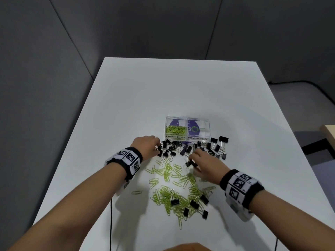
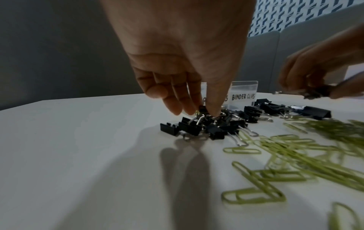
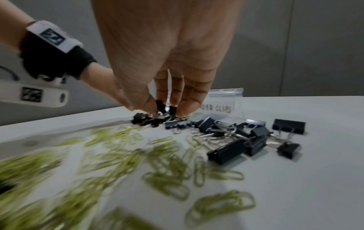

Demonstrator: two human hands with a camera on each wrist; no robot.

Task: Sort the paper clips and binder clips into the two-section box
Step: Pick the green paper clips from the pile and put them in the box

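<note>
A clear two-section box (image 1: pixel 187 128) stands mid-table, labelled PAPER CLIPS on the left and BINDER CLIPS on the right; green paper clips lie in its left section. Black binder clips (image 1: pixel 213 147) are strewn in front of it. Green paper clips (image 1: pixel 172 180) spread nearer to me, with a few binder clips (image 1: pixel 175 201) among them. My left hand (image 1: pixel 146 144) pinches a binder clip (image 2: pixel 202 109) at the left end of the black heap. My right hand (image 1: pixel 201 160) holds black binder clips (image 3: pixel 163 107) between thumb and fingers, just above the table.
The white table (image 1: pixel 181 87) has grey partition walls behind and to the left. A black cable (image 1: pixel 111 223) hangs over the near edge. A lone paper clip (image 1: pixel 136 192) lies off to the left. A wooden surface edge (image 1: pixel 329 131) shows at the far right.
</note>
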